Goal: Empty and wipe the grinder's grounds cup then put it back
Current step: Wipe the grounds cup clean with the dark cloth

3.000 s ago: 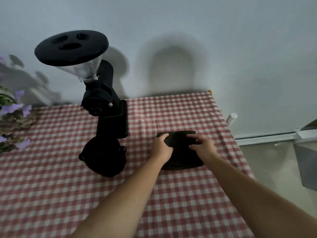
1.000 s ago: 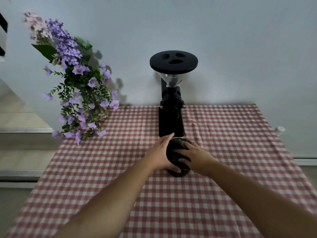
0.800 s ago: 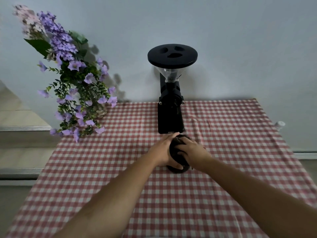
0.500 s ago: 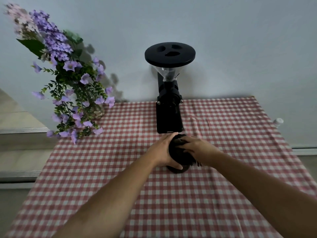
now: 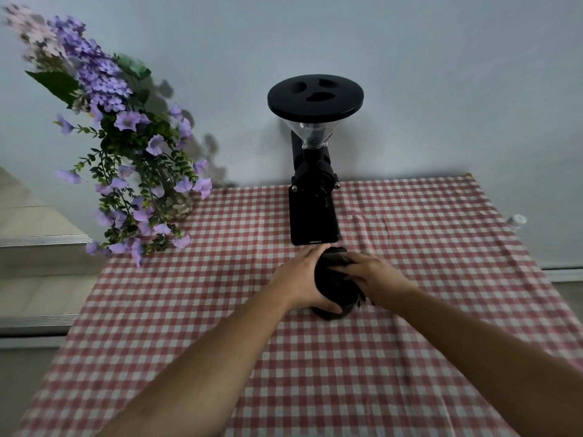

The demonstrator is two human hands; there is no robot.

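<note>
Left hand [image 5: 301,279] wraps the near-left side of the dark grounds cup [image 5: 331,310], fingers curled round it, thumb toward the front — a firm closed hold, steadying it on the tabletop [image 5: 441,310]. Right hand [image 5: 375,274] comes in from the cup's 3 o'clock, fingers bunched over a dark cloth [image 5: 334,263] and pressed to the cup's top; whether the cloth is inside the mouth or only over the rim, I cannot tell from this head view.

From where the person stands, the cup sits at the centre of the checked tabletop, just in front of the grinder [image 5: 314,209]. The grinder lies at 12 o'clock from the cup, close but seemingly not touching; its base faces the hands, its tall axis upright against the wall. A bunch of purple flowers [image 5: 126,146] stands well off at 10 o'clock.

By my reckoning this is the wiping step, and the return will be a short push straight away toward 12 o'clock. The left hand holds the cup body, so it looks the likelier one to carry it.
</note>
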